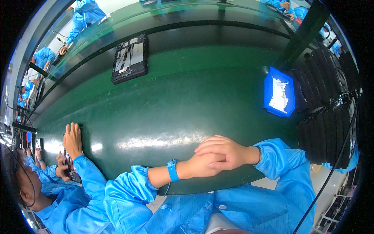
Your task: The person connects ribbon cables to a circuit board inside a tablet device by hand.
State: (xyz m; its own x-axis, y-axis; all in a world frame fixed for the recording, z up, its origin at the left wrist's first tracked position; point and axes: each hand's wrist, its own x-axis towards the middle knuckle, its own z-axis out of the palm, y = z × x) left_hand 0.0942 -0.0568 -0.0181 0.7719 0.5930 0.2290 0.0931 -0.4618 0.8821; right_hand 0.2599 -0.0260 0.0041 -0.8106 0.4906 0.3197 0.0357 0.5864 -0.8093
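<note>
Above the near edge of the green table, my two hands are clasped together. My right hand point(229, 153) lies over my left hand point(200, 165), its fingers wrapped round it. Beneath it, the left hand's fingers are mostly hidden. I see no tool or part in either hand. A blue strap point(172, 170) with a thin cord circles my left wrist. Farther off, at the back left, a black tray point(145, 58) holds flat grey and black device parts, apart from both hands. The blue bin point(268, 93) to the right contains small white pieces point(279, 95).
Stacks of black foam trays point(325, 130) stand along the right side. At the left, a co-worker's hand point(72, 142) rests by a dark flat device point(73, 173). A dark post point(302, 37) rises at the back right. A black cable point(329, 171) hangs at the right.
</note>
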